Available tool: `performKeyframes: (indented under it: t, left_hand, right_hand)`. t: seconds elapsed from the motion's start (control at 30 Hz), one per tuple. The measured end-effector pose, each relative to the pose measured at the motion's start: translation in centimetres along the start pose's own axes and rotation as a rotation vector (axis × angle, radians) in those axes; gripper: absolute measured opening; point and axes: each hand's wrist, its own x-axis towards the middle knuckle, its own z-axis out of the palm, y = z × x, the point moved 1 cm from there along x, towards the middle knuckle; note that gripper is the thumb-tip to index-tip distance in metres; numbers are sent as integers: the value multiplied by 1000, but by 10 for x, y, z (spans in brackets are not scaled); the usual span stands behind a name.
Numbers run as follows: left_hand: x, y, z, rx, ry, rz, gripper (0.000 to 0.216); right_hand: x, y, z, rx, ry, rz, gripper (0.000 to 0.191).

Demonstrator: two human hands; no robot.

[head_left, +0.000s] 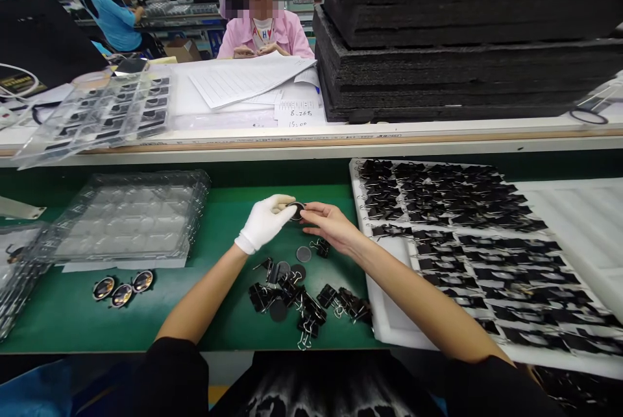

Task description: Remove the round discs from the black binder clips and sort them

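Head view shows me a green tabletop (165, 320), and over its middle the left hand (267, 221), in a white glove, has its fingers pinched on a small round dark piece (298, 211). The bare right hand (333, 226) brings its fingertips to the right edge of that piece; from here I can't tell whether they grip it or only touch. Just below, I see a dark disc (304, 254) lying flat, and nearer the front edge a loose heap of black binder clips (306, 310) with more discs among them. Off to the left I have three round lens pieces (121, 290) grouped in front of stacked clear plastic trays (126, 216). On the right, a white tray (396, 274) carries dense rows of black clips (442, 196). Behind the tabletop runs a raised white ledge (243, 122), where I make out papers (253, 80), clear trays filled with dark pieces (117, 106), and tall stacked black foam (462, 73). Across it sits a person in pink (292, 34); farther back, a person in blue (111, 18) works near shelving and a cardboard box (182, 50).
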Motion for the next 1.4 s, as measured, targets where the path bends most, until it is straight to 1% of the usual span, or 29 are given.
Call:
performKeyframes:
  t: [0.03,0.1,0.17,0.2,0.27,0.33,0.47,0.53,0.6,0.67,0.8,0.93,1.0,1.1,1.23,1.3,1.4]
  left_hand:
    - [1,-1,-2,-16,-11,-32,36]
    - [5,-5,-5,-42,-28,-90,37]
    - [10,-10,-6,-51,-46,-128,37]
    - [14,-13,-4,-52,-57,-138,37]
    - [24,-19,3,-40,-83,-149,34]
    - [35,-26,14,37,-101,-144,33]
    - [53,-33,35,232,-90,-99,29]
    - [57,-35,41,256,-94,-98,25]
    - [60,-37,43,264,-103,-109,26]
    - [62,-40,44,253,-114,-130,29]
    - [68,-46,46,195,-151,-186,34]
    - [72,-48,51,100,-206,-258,34]
    - [73,-47,53,95,-235,-267,33]
    - [74,-46,55,140,-267,-249,32]
    - [76,-43,60,227,-297,-208,30]
    - [76,-40,63,310,-297,-172,29]
    - [74,-34,66,454,-261,-98,27]
  right_hand:
    - [1,-2,-5,-52,15,-47,40]
    - [6,-8,-20,-226,95,-214,35]
    - [14,-15,-37,-484,217,-399,28]
    - [19,-18,-45,-636,276,-454,27]
    - [32,-21,-55,-914,366,-472,32]
    - [46,-19,-58,-1070,425,-416,37]
    - [73,-7,-47,-1109,570,-311,43]
    - [82,1,-43,-1118,644,-264,47]
    - [88,8,-43,-1124,685,-228,52]
    - [89,13,-47,-1135,694,-219,56]
    - [86,21,-58,-1184,659,-251,56]
    - [84,27,-64,-1231,669,-335,55]
    - [84,29,-66,-1232,688,-386,55]
    - [85,31,-68,-1232,698,-410,56]
    - [87,32,-70,-1250,708,-401,59]
    - [87,32,-70,-1257,714,-401,59]
    - [87,33,-70,-1261,722,-406,59]
